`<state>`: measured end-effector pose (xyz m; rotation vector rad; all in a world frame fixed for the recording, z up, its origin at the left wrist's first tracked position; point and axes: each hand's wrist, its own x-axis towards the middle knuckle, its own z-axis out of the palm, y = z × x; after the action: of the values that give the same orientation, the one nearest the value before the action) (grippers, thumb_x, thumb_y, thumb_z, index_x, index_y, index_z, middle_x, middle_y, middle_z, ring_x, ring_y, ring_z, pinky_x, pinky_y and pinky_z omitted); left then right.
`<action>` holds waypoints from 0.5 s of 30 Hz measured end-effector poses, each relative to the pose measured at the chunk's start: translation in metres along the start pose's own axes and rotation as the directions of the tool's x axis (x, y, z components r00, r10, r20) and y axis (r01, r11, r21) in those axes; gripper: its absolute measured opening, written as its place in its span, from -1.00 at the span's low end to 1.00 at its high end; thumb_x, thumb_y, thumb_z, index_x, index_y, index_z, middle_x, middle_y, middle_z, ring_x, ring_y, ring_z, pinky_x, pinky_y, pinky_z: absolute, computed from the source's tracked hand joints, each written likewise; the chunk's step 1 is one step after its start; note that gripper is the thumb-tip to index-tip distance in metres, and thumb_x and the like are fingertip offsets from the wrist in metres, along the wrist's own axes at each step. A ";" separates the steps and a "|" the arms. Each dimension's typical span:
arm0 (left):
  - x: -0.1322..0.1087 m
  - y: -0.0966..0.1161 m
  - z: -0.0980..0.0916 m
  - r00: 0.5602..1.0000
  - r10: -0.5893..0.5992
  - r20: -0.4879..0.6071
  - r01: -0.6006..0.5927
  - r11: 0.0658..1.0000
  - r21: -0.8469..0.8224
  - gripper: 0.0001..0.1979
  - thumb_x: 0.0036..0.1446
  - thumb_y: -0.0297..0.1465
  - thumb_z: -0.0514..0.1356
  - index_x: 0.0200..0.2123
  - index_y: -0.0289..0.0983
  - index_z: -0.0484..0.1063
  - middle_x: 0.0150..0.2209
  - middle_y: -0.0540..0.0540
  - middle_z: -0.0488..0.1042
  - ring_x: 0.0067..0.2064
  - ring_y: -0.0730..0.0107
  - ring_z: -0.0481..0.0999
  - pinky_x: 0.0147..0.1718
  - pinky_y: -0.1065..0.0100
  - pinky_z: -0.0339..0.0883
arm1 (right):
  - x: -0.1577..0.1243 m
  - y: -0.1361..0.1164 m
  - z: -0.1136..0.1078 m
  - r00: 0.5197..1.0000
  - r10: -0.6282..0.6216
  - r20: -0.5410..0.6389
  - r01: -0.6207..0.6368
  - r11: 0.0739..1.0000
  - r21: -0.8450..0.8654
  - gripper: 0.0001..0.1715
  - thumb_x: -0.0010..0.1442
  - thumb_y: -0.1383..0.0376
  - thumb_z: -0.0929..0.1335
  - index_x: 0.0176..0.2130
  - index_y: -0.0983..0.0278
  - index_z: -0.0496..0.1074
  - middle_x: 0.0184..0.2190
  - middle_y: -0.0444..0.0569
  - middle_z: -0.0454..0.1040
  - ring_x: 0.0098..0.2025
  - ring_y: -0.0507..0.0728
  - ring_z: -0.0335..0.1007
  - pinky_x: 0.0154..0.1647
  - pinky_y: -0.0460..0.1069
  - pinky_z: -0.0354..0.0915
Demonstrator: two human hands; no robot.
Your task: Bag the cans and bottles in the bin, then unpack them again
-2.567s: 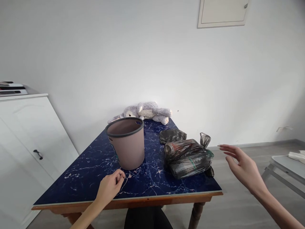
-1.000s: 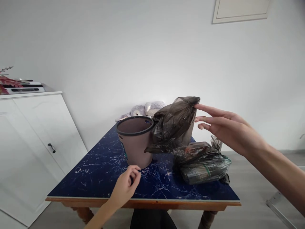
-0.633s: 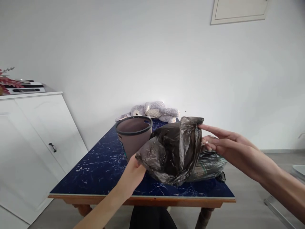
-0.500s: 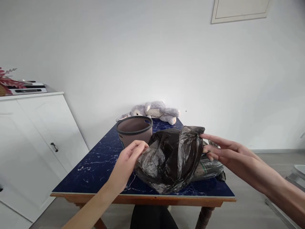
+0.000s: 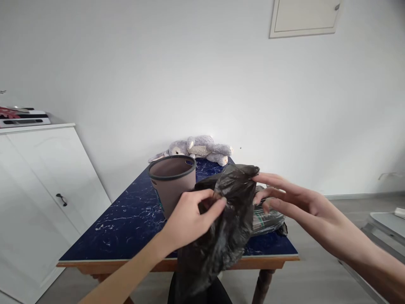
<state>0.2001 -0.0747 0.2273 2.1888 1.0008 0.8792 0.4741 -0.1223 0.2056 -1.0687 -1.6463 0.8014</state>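
Note:
A thin black garbage bag (image 5: 232, 215) hangs bunched between my hands, its lower part drooping over the table's front edge. My left hand (image 5: 194, 217) pinches the bag's left side between thumb and fingers. At the bag's upper right corner, the fingertips of my right hand (image 5: 286, 198) touch the plastic, with the fingers spread and the thumb apart. Behind my left hand stands a brownish-pink trash bin (image 5: 174, 185) with a dark rim, upright. Right of the bag, partly hidden by it, lies a bundle of dark plastic bags (image 5: 268, 219).
A grey plush toy (image 5: 201, 150) lies at the far end of the blue marble-patterned table (image 5: 126, 219), against the wall. To the left is a white cabinet (image 5: 50, 181) with items on top. At the right stands a grey piece of furniture (image 5: 389, 228).
My left hand has moved right and onto the bag's middle. The bag, spread wide before, is now gathered narrower and hangs lower in front. My right hand's fingers have spread apart.

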 end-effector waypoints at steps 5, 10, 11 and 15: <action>0.003 -0.001 -0.034 0.989 -0.007 -0.148 0.001 0.999 -0.040 -0.63 0.44 -0.09 0.16 -0.28 -0.24 0.52 -0.38 -0.02 0.55 -0.37 0.35 0.52 -0.37 0.41 0.35 | -0.017 0.006 -0.004 0.983 -0.137 -0.124 0.094 0.948 -0.304 -0.56 0.46 0.01 0.32 0.25 -0.07 0.51 0.22 0.00 0.52 0.15 0.37 0.56 0.03 0.16 0.61; 0.011 0.017 -0.037 0.977 0.081 -0.197 -0.072 0.996 0.052 -0.69 0.48 -0.15 0.12 -0.24 -0.23 0.44 -0.53 0.07 0.48 -0.54 0.46 0.41 -0.52 0.46 0.22 | -0.042 -0.019 0.021 0.794 -0.582 -0.177 0.350 0.675 -0.649 -0.38 0.37 0.30 0.39 0.33 -0.13 0.38 0.25 -0.01 0.48 0.25 0.40 0.48 0.25 0.23 0.49; 0.013 0.022 -0.034 0.971 0.112 -0.211 -0.096 0.992 0.085 -0.71 0.49 -0.17 0.11 -0.21 -0.23 0.44 -0.57 0.10 0.45 -0.57 0.48 0.37 -0.55 0.47 0.17 | -0.043 -0.026 0.029 0.765 -0.640 -0.080 0.440 0.609 -0.660 -0.34 0.36 0.35 0.38 0.34 -0.13 0.37 0.23 -0.02 0.50 0.23 0.38 0.50 0.25 0.21 0.49; 0.018 0.043 -0.026 0.953 0.221 -0.209 -0.190 0.969 0.157 -0.79 0.50 -0.23 0.11 -0.14 -0.22 0.44 -0.65 0.16 0.33 -0.64 0.52 0.23 -0.64 0.45 0.00 | -0.027 -0.035 0.063 0.791 -0.528 0.309 0.597 0.555 -0.580 -0.32 0.33 0.45 0.32 0.36 0.06 0.35 0.16 0.06 0.56 0.02 0.30 0.63 -0.07 0.08 0.61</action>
<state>0.2078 -0.0783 0.2796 2.3801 0.9722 1.2108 0.4084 -0.1623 0.2071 -0.8397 -2.2685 -0.2056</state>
